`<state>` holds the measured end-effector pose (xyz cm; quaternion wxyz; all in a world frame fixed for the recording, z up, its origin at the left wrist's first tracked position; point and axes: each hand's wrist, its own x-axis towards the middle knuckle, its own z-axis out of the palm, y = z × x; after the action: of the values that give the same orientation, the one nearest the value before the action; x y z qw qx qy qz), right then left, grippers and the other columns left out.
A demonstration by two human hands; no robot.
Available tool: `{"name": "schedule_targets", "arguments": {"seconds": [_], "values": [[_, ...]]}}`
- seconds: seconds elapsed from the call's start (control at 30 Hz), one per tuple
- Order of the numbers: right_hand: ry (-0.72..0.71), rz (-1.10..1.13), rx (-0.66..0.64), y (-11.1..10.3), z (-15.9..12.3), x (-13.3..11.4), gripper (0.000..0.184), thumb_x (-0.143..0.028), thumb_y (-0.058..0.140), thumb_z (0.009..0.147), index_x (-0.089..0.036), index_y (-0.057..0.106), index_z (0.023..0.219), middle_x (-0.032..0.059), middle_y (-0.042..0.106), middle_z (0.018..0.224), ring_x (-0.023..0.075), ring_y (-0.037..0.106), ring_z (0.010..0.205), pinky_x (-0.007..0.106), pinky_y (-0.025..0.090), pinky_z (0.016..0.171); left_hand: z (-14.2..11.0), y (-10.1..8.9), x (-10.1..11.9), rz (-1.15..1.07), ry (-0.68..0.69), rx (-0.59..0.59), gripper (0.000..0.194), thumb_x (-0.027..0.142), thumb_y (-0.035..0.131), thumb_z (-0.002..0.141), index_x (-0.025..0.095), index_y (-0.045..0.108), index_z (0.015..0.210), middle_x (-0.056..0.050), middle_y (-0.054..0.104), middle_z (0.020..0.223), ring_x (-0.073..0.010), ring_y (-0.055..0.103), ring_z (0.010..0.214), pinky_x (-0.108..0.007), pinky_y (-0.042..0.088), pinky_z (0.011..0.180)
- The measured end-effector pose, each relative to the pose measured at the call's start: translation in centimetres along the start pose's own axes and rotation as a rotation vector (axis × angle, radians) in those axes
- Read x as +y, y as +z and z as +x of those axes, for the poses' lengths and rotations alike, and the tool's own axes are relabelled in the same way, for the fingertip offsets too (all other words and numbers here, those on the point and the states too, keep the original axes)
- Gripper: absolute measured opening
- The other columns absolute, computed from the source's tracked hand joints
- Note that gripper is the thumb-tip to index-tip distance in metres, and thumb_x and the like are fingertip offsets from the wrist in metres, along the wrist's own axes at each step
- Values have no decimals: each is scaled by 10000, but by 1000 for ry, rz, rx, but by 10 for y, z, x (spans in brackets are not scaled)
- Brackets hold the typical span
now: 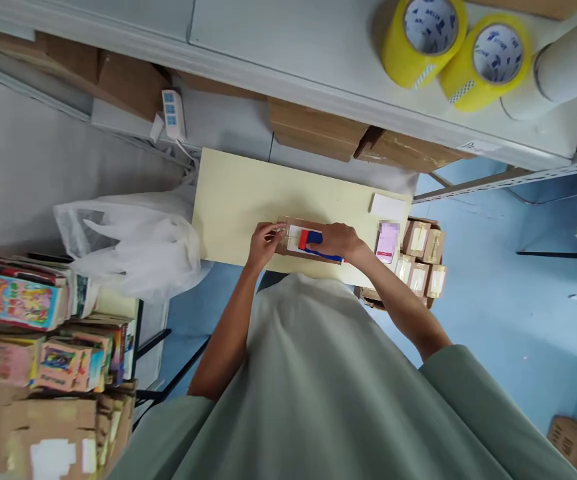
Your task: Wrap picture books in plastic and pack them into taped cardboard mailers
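Note:
A narrow brown cardboard box (295, 254) lies on the cream tabletop with a white label (295, 233) on its upper face. My right hand (339, 241) is wrapped around a red and blue tape dispenser (313, 237), which rests over the right part of the box. At the box's left end, the fingers of my left hand (264, 243) pinch a bit of shiny clear tape (282, 231). Part of the dispenser and the box's right end are hidden under my right hand.
Beside my right forearm lie a phone (387, 243) and a white box (388, 206). Small taped cartons (419, 277) fill a box below the table's right edge. Yellow tape rolls (485, 63) stand on the shelf above. Plastic bags (133, 240) hang at the left, near stacked books (23, 300).

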<state>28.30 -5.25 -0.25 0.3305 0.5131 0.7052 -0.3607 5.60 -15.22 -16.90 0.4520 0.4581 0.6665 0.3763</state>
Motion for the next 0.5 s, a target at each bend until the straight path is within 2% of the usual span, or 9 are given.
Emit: {"name": "schedule_targets", "arguments": {"seconds": [0.1, 0.2, 0.3, 0.37, 0.43, 0.5], "values": [[-34, 16, 14, 1, -1, 1, 563, -636, 680, 1055, -168, 796, 1346, 199, 825, 1317, 360, 792, 1231, 371, 612, 946, 0, -2, 0, 13, -17, 20, 494, 689, 809, 925, 242, 864, 1127, -108, 720, 1231, -208, 747, 970, -360, 671, 895], [-97, 96, 3, -2, -16, 18, 522, -622, 716, 1043, -179, 800, 1304, 165, 851, 1236, 333, 815, 1130, 343, 604, 878, 0, -3, 3, 67, -9, 31, 481, 656, 817, 915, 235, 866, 1143, -113, 734, 1239, -213, 749, 979, -371, 666, 921], [-138, 237, -54, -5, -42, 59, 520, -677, 745, 1008, -185, 834, 1153, 110, 864, 942, 283, 824, 865, 328, 591, 771, 0, -5, 5, 108, -5, 37, 442, 612, 813, 919, 231, 859, 1139, -114, 743, 1256, -211, 749, 966, -379, 662, 933], [-79, 281, -133, -5, -60, 96, 615, -749, 699, 1006, -155, 842, 937, 110, 805, 731, 260, 786, 689, 335, 582, 688, 0, -5, 6, 129, -2, 41, 427, 599, 810, 919, 231, 851, 1132, -116, 746, 1268, -220, 749, 988, -378, 661, 933], [-20, 295, -174, -3, -75, 132, 685, -791, 685, 990, -151, 805, 776, 114, 765, 647, 241, 749, 601, 335, 567, 636, 0, -5, 5, 142, -6, 42, 420, 593, 807, 917, 235, 842, 1132, -113, 751, 1272, -230, 751, 1026, -377, 656, 947], [17, 291, -180, 1, -83, 157, 698, -804, 704, 970, -160, 779, 714, 115, 752, 621, 231, 733, 574, 333, 560, 627, 0, -5, 5, 148, -17, 41, 411, 583, 811, 911, 236, 834, 1129, -108, 756, 1275, -232, 753, 1042, -380, 650, 967]]}}
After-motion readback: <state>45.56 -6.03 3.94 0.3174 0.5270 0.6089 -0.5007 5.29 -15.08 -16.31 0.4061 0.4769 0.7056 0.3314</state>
